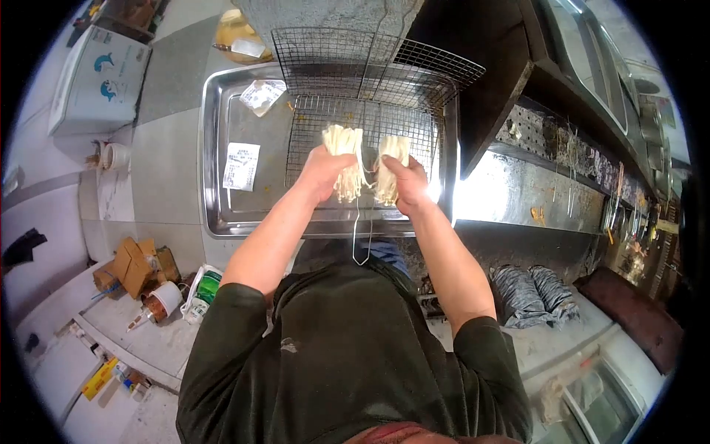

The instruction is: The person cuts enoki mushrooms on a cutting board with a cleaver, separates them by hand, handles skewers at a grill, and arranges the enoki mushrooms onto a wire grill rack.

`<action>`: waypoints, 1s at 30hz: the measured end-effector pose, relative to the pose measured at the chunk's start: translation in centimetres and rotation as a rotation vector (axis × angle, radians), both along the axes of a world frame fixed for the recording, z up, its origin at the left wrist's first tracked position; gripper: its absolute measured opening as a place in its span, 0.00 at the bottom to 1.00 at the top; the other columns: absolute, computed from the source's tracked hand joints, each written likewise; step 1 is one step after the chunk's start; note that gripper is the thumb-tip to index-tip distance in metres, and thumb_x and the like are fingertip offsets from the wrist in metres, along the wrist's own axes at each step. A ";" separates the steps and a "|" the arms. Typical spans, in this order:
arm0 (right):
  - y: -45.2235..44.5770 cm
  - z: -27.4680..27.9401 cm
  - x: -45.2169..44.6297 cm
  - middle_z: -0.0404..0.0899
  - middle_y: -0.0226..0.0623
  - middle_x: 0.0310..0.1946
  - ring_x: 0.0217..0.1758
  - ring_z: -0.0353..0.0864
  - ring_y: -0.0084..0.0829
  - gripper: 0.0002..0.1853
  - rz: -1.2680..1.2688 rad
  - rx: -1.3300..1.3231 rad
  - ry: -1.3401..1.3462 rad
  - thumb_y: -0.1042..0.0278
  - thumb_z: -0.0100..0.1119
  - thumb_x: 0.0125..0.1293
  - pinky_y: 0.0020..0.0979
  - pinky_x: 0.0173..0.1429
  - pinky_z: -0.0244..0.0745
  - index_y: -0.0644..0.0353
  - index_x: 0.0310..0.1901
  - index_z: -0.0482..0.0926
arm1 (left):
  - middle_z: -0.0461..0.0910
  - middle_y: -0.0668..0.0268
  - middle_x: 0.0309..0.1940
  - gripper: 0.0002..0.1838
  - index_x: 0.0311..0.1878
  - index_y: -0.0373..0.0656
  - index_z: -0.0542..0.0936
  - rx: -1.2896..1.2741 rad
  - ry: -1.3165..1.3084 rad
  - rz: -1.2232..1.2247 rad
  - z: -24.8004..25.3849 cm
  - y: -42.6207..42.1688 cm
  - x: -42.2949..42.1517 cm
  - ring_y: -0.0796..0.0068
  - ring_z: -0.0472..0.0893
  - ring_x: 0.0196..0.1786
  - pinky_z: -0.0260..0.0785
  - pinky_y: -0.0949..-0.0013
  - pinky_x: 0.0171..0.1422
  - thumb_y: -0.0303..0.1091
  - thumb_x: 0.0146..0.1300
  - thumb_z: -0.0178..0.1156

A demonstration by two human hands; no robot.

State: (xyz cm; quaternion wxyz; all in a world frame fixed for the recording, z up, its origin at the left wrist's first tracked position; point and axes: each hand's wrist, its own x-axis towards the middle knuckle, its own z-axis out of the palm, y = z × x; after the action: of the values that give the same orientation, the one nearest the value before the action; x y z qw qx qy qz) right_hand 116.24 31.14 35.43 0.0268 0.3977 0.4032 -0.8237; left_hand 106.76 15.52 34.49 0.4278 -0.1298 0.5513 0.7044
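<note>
My left hand is closed round a bundle of pale enoki mushrooms. A smaller enoki bundle is gripped in my right hand, a short gap to the right of the first, with a few thin stems between them. Both bundles are above an open wire grill basket, whose hinged lid stands raised at the back. The basket lies in a large steel tray, and its long wire handle points toward my body.
Two paper slips lie at the tray's left side. Behind the tray is a round container. A dark metal hood and steel counter stand to the right. A white box is at the far left.
</note>
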 end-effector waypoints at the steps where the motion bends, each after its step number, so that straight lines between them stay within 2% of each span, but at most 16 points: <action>1: -0.1 0.2 -0.5 0.79 0.44 0.44 0.42 0.82 0.34 0.16 0.045 -0.007 0.009 0.74 0.55 0.66 0.34 0.44 0.80 0.70 0.54 0.70 | 0.82 0.58 0.40 0.17 0.49 0.32 0.78 -0.028 0.031 -0.032 -0.5 0.5 -0.3 0.67 0.84 0.39 0.78 0.64 0.42 0.20 0.54 0.61; 5: -0.5 0.9 -2.6 0.78 0.45 0.47 0.45 0.82 0.36 0.18 -0.015 -0.086 0.000 0.73 0.57 0.66 0.34 0.45 0.80 0.70 0.55 0.69 | 0.82 0.58 0.40 0.17 0.48 0.31 0.79 -0.042 0.028 -0.093 -1.1 2.0 -1.5 0.68 0.84 0.38 0.77 0.65 0.41 0.23 0.53 0.64; 9: 0.0 -1.7 -3.4 0.78 0.47 0.47 0.47 0.81 0.36 0.20 0.006 -0.088 0.021 0.73 0.57 0.65 0.35 0.46 0.80 0.72 0.56 0.68 | 0.82 0.55 0.38 0.18 0.46 0.26 0.78 -0.111 -0.032 -0.093 -1.2 2.0 -2.6 0.67 0.84 0.36 0.76 0.65 0.38 0.29 0.56 0.65; 13: -0.3 -2.0 -3.6 0.78 0.48 0.47 0.47 0.81 0.37 0.21 -0.012 -0.086 0.055 0.73 0.58 0.65 0.35 0.46 0.81 0.74 0.56 0.67 | 0.81 0.52 0.41 0.20 0.49 0.24 0.76 -0.195 0.102 -0.187 0.8 1.9 -3.0 0.65 0.83 0.41 0.75 0.65 0.42 0.31 0.58 0.65; 16: -0.5 -0.9 -4.1 0.77 0.49 0.47 0.46 0.82 0.37 0.22 -0.010 -0.070 0.077 0.73 0.58 0.65 0.35 0.45 0.81 0.75 0.56 0.66 | 0.81 0.53 0.43 0.21 0.50 0.25 0.76 -0.199 0.099 -0.110 0.6 2.1 -3.4 0.64 0.82 0.43 0.75 0.63 0.44 0.31 0.59 0.65; 17: -0.5 -0.6 -4.2 0.77 0.49 0.46 0.45 0.82 0.37 0.22 -0.008 -0.061 0.079 0.73 0.58 0.65 0.34 0.44 0.81 0.76 0.56 0.66 | 0.82 0.54 0.42 0.20 0.50 0.27 0.77 -0.160 0.060 -0.073 0.7 2.1 -3.4 0.65 0.83 0.42 0.75 0.64 0.42 0.31 0.59 0.65; 20: -0.2 -1.3 -4.7 0.78 0.48 0.45 0.43 0.82 0.36 0.20 0.006 -0.065 0.054 0.73 0.58 0.65 0.35 0.42 0.81 0.75 0.54 0.67 | 0.83 0.59 0.37 0.16 0.44 0.30 0.81 -0.268 0.121 -0.112 -0.5 2.2 -3.6 0.70 0.82 0.37 0.73 0.66 0.38 0.33 0.56 0.66; 24: -0.1 -2.0 -4.8 0.78 0.48 0.44 0.41 0.83 0.36 0.18 -0.018 -0.110 0.061 0.73 0.58 0.65 0.35 0.38 0.81 0.74 0.53 0.67 | 0.82 0.56 0.33 0.17 0.40 0.30 0.82 -0.272 0.122 -0.137 -1.2 2.1 -4.2 0.72 0.81 0.32 0.71 0.67 0.35 0.37 0.55 0.68; 27: 0.2 -1.6 -4.8 0.78 0.47 0.43 0.41 0.82 0.35 0.19 -0.014 -0.105 0.078 0.73 0.57 0.65 0.35 0.39 0.81 0.74 0.53 0.67 | 0.82 0.53 0.32 0.22 0.39 0.27 0.81 -0.515 0.218 -0.270 -3.2 1.3 -5.4 0.71 0.80 0.31 0.70 0.65 0.32 0.41 0.54 0.68; 30: 0.4 -1.5 -4.8 0.78 0.47 0.43 0.41 0.83 0.35 0.19 -0.008 -0.069 0.061 0.73 0.57 0.66 0.34 0.40 0.81 0.74 0.54 0.67 | 0.83 0.57 0.36 0.18 0.44 0.29 0.80 -0.638 0.371 -0.267 -3.7 1.1 -5.6 0.69 0.83 0.36 0.73 0.66 0.38 0.35 0.58 0.65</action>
State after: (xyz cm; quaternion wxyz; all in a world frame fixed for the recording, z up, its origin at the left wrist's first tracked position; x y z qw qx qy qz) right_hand 111.45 31.57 33.97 0.0250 0.3728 0.3736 -0.8490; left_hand 101.12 16.65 30.79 0.3468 -0.0538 0.8225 0.4475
